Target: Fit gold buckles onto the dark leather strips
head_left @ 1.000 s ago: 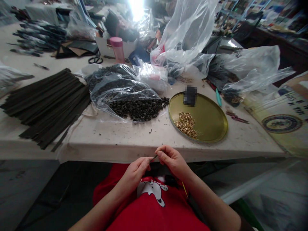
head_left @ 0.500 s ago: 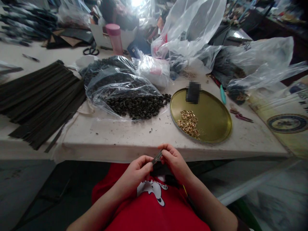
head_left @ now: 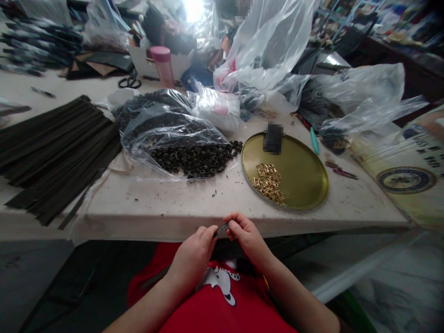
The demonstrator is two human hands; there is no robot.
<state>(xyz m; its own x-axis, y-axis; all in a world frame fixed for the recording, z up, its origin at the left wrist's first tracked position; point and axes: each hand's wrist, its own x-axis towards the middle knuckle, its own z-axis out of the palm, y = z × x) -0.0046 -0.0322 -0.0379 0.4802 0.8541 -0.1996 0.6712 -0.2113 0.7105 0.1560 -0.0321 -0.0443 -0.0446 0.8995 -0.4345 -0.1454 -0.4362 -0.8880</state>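
Note:
Just off the table's front edge, a narrow dark strap (head_left: pixel 222 228) is stretched between my two hands. My left hand (head_left: pixel 196 249) pinches one part of it, thumb and fingers closed. The fingertips of my right hand (head_left: pixel 247 237) are closed on the other part. A dark length, perhaps the same strap, shows behind my left forearm. Beyond the hands, small black loops (head_left: pixel 197 159) spill from a clear plastic bag (head_left: pixel 173 122). A round gold tray (head_left: pixel 301 171) to the right holds a heap of gold-coloured buckles (head_left: pixel 268 182).
Long dark strips (head_left: pixel 52 157) lie fanned out on the left of the table (head_left: pixel 187 203). Black scissors (head_left: pixel 130 81) and a pink bottle (head_left: pixel 162 67) are farther back. A turquoise-handled tool (head_left: pixel 314 140) and a printed sack (head_left: pixel 405 171) are right of the tray.
My left hand has turned over the strap, with its back more toward me, and less strap shows between the hands. The view has shifted slightly.

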